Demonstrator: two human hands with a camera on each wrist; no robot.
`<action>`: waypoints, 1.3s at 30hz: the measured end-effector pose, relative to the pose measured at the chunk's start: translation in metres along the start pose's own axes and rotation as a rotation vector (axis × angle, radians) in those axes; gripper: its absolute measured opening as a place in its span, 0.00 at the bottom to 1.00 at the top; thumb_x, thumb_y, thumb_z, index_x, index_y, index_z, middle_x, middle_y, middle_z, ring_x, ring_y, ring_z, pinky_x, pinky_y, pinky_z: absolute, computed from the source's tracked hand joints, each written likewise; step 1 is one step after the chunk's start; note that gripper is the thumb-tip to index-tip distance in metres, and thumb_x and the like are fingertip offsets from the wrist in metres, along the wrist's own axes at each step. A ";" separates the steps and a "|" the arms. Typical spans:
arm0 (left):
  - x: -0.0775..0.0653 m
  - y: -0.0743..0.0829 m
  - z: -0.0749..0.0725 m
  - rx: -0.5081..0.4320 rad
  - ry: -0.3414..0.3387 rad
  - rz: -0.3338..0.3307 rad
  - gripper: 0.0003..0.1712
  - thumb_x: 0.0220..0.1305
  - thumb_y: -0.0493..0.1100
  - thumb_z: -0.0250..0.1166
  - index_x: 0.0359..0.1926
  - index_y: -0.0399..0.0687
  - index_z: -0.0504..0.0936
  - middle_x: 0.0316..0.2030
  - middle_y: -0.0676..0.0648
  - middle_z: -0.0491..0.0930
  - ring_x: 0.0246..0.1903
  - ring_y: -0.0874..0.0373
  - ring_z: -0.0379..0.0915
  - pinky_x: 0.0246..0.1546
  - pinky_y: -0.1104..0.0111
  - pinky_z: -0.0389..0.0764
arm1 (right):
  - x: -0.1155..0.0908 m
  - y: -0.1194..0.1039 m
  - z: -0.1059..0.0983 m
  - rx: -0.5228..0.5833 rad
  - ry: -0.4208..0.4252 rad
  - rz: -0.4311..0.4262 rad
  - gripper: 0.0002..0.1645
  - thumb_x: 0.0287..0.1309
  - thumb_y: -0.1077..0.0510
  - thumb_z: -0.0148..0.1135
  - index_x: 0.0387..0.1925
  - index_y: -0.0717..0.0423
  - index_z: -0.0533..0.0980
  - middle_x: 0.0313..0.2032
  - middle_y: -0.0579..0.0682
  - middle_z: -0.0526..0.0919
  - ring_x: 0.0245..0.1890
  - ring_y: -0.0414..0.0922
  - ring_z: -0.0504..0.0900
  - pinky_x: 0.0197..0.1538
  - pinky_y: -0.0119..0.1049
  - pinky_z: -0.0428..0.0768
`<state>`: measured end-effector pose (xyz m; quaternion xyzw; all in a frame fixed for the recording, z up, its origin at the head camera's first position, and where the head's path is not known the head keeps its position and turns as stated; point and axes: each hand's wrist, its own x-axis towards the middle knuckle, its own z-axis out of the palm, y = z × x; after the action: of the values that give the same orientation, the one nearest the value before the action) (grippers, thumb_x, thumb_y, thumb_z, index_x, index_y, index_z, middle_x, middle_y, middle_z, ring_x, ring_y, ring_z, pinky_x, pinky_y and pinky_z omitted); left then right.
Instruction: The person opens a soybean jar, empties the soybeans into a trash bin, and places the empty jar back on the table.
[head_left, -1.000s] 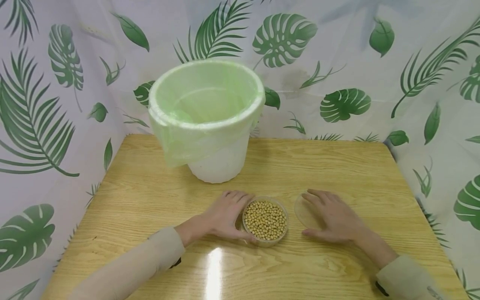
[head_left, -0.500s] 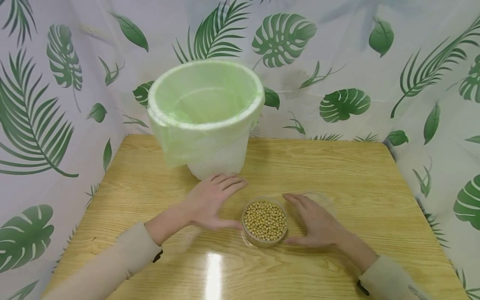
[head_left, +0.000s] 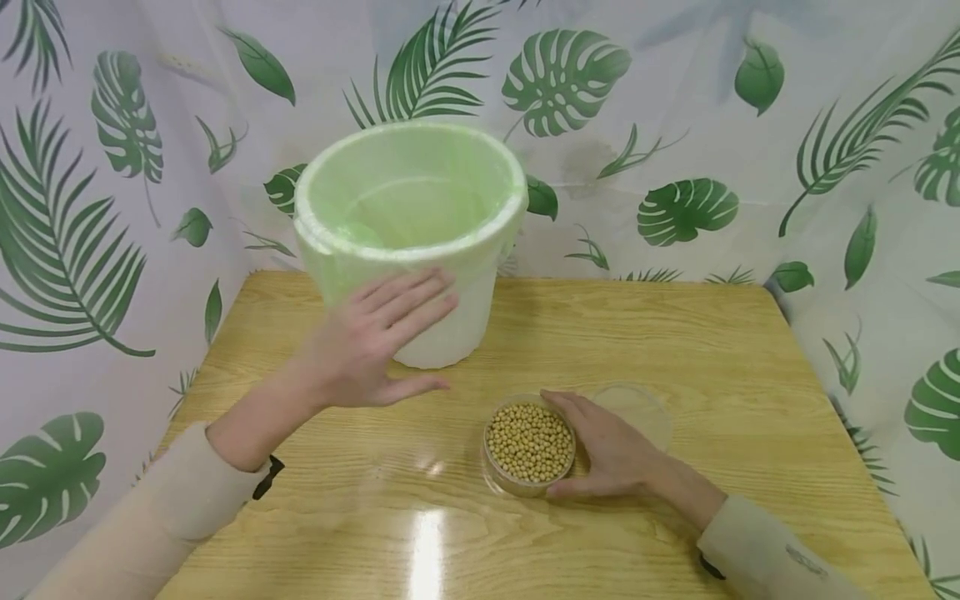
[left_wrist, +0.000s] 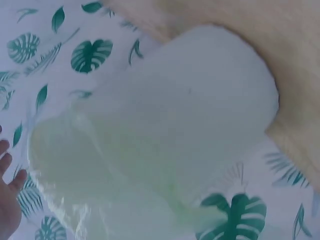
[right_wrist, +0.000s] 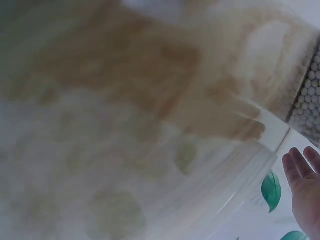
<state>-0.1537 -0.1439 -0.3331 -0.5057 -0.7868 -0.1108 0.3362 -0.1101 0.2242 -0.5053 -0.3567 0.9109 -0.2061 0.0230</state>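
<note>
A clear round tub of soybeans [head_left: 529, 443], filled near its rim, stands on the wooden table. My right hand [head_left: 611, 446] holds it from the right, thumb at the near side and fingers at the far side. Part of that hand [right_wrist: 305, 195] shows at the right edge of the right wrist view, close to the tub [right_wrist: 310, 95]. My left hand [head_left: 375, 342] is raised in front of the white bin [head_left: 457, 325], fingers extended, holding nothing. In the left wrist view its fingers [left_wrist: 19, 181] show at the left edge, beside the bin's lined rim.
A pale green bag [head_left: 420, 192] lines the bin and folds over its rim. Behind the right hand lies a clear round lid [head_left: 637, 408] on the table [head_left: 712, 333]. Leaf-print cloth [head_left: 585, 167] hangs at the back and both sides.
My left hand has let go of the tub and moved up and left to the bin. My right hand has left the lid and moved left onto the tub's side.
</note>
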 end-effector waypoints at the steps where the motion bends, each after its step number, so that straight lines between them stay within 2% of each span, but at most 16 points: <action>1: 0.001 -0.005 -0.003 0.007 0.009 -0.020 0.51 0.77 0.76 0.41 0.68 0.35 0.77 0.69 0.34 0.78 0.69 0.38 0.74 0.78 0.52 0.70 | 0.001 0.000 0.001 0.015 -0.007 0.001 0.78 0.43 0.18 0.74 0.82 0.57 0.55 0.75 0.61 0.70 0.74 0.61 0.73 0.74 0.62 0.75; 5: 0.000 -0.027 -0.016 0.024 -0.014 -0.137 0.55 0.75 0.79 0.40 0.72 0.34 0.72 0.73 0.33 0.72 0.75 0.36 0.67 0.85 0.55 0.57 | 0.005 0.000 0.004 0.060 -0.026 0.001 0.79 0.43 0.17 0.73 0.82 0.58 0.53 0.75 0.61 0.70 0.74 0.62 0.73 0.74 0.63 0.74; 12: -0.006 -0.059 -0.027 0.060 -0.123 -0.300 0.63 0.70 0.85 0.34 0.77 0.34 0.67 0.78 0.33 0.65 0.80 0.36 0.59 0.83 0.46 0.59 | 0.012 -0.003 0.011 0.099 -0.027 -0.008 0.81 0.39 0.21 0.79 0.82 0.60 0.52 0.73 0.59 0.71 0.71 0.57 0.77 0.71 0.58 0.79; 18: -0.009 -0.078 -0.027 0.071 -0.187 -0.368 0.65 0.70 0.85 0.31 0.78 0.33 0.63 0.80 0.32 0.60 0.81 0.34 0.54 0.82 0.39 0.58 | 0.017 -0.002 0.013 0.089 0.014 -0.061 0.83 0.35 0.24 0.84 0.81 0.62 0.53 0.71 0.58 0.72 0.68 0.56 0.80 0.68 0.55 0.83; 21: -0.013 -0.085 -0.028 0.072 -0.220 -0.412 0.65 0.69 0.85 0.29 0.79 0.33 0.62 0.81 0.32 0.58 0.81 0.33 0.52 0.82 0.39 0.56 | 0.020 -0.001 0.013 0.070 0.030 -0.099 0.83 0.35 0.24 0.83 0.80 0.64 0.54 0.70 0.59 0.72 0.66 0.55 0.81 0.66 0.53 0.84; 25: -0.018 -0.090 -0.028 0.076 -0.267 -0.458 0.68 0.66 0.87 0.26 0.80 0.34 0.60 0.82 0.32 0.56 0.82 0.32 0.51 0.84 0.40 0.54 | 0.024 -0.001 0.013 0.067 0.036 -0.123 0.80 0.38 0.23 0.81 0.79 0.64 0.55 0.68 0.58 0.73 0.64 0.52 0.82 0.64 0.51 0.86; 31: -0.022 -0.090 -0.025 0.067 -0.329 -0.499 0.68 0.66 0.88 0.26 0.82 0.36 0.57 0.83 0.34 0.53 0.83 0.34 0.48 0.85 0.42 0.52 | 0.025 -0.001 0.014 0.087 0.056 -0.135 0.78 0.37 0.25 0.82 0.77 0.65 0.58 0.67 0.57 0.74 0.61 0.50 0.83 0.62 0.49 0.88; 39: -0.024 -0.091 -0.023 0.063 -0.335 -0.510 0.66 0.68 0.87 0.28 0.82 0.38 0.57 0.83 0.34 0.54 0.84 0.36 0.47 0.85 0.43 0.50 | 0.025 -0.001 0.014 0.086 0.081 -0.144 0.78 0.34 0.27 0.84 0.76 0.65 0.59 0.66 0.58 0.75 0.62 0.51 0.83 0.63 0.51 0.87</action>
<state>-0.2168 -0.2154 -0.3167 -0.2924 -0.9358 -0.0823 0.1787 -0.1256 0.2023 -0.5152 -0.4111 0.8735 -0.2604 -0.0133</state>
